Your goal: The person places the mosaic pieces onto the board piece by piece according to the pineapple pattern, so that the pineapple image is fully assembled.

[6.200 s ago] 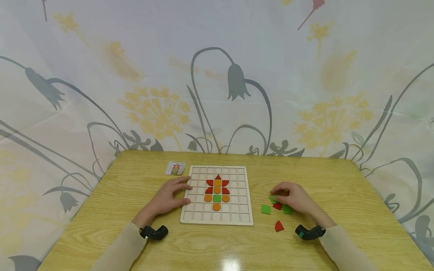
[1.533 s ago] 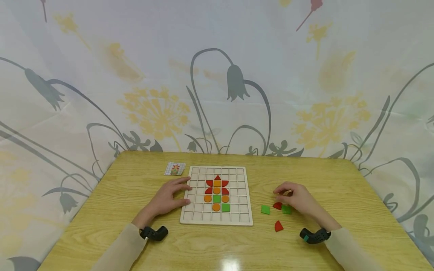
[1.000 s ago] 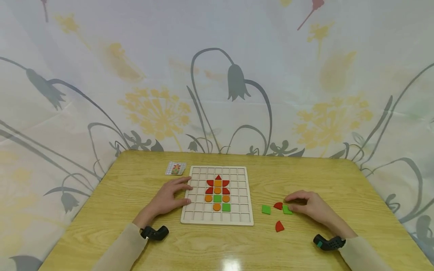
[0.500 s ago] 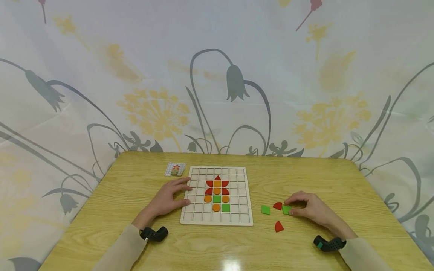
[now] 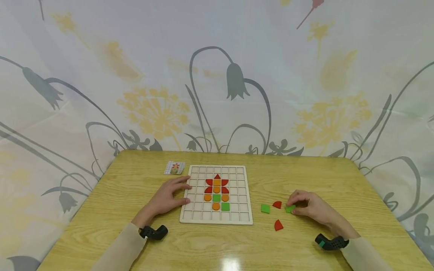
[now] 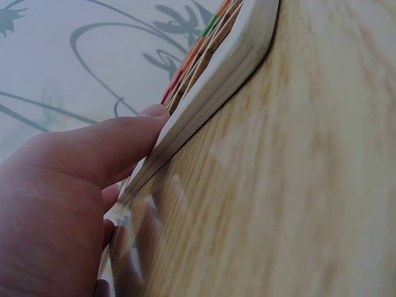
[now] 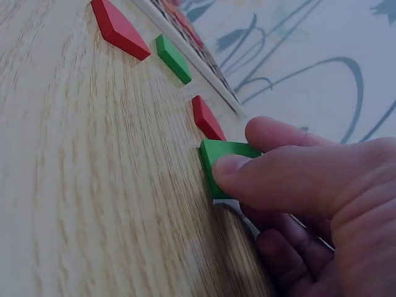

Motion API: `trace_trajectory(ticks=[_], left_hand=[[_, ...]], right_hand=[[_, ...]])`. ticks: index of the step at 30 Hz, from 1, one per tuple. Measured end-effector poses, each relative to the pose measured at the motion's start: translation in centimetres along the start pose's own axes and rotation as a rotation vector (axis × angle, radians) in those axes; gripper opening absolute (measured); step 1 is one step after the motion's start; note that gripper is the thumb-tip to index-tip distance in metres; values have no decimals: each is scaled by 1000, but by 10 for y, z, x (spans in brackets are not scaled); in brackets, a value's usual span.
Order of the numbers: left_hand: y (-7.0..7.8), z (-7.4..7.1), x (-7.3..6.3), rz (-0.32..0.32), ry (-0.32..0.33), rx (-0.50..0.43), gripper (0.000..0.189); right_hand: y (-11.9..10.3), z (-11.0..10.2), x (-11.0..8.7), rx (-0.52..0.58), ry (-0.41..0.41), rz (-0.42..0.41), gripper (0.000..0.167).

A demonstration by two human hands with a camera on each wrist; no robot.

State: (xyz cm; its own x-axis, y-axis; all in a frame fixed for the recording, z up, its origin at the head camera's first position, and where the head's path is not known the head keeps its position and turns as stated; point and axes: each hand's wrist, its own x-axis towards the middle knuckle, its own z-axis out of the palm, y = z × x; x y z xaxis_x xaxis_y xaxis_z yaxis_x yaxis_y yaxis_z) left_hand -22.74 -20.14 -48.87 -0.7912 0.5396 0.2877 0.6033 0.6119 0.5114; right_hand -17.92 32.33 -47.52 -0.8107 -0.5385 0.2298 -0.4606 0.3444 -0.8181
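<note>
My right hand (image 5: 313, 207) pinches a green square tile (image 5: 290, 209) between thumb and fingers, at the right of the table. In the right wrist view the thumb lies on top of this green square tile (image 7: 216, 151), which is slightly tilted off the wood. My left hand (image 5: 167, 195) rests with extended fingers against the left edge of a white grid board (image 5: 237, 216); in the left wrist view the thumb touches the board's rim (image 6: 204, 93). On the board, red, orange and green tiles form a flower-like figure, with a green square (image 5: 225, 206) at its lower right.
Left of the right hand lie a green square (image 5: 265, 208), a red quarter-circle (image 5: 277, 204) and another red quarter-circle (image 5: 278, 225). A small pattern card (image 5: 174, 168) lies beyond the left hand. A patterned cloth (image 5: 217, 94) stands behind the wooden table (image 5: 190, 248).
A green square has come onto the board beside the lowest orange circle. Afterwards my right hand moved right, took hold of another green square and shifted it slightly rightward. The left hand stayed put.
</note>
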Motion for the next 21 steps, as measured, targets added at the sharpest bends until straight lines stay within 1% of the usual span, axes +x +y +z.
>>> trace_trajectory(ticks=[6, 12, 17, 21], left_hand=[[1, -1, 1, 5, 0, -2, 39], [2, -1, 1, 12, 2, -9, 39], [1, -1, 1, 12, 3, -7, 39], [0, 0, 0, 11, 6, -8, 39]], right_hand=[[-2, -4, -1, -23, -11, 10, 13], [-3, -7, -4, -28, -10, 69, 12], [-6, -6, -4, -11, 40, 117, 15], [-12, 0, 1, 9, 85, 137, 17]])
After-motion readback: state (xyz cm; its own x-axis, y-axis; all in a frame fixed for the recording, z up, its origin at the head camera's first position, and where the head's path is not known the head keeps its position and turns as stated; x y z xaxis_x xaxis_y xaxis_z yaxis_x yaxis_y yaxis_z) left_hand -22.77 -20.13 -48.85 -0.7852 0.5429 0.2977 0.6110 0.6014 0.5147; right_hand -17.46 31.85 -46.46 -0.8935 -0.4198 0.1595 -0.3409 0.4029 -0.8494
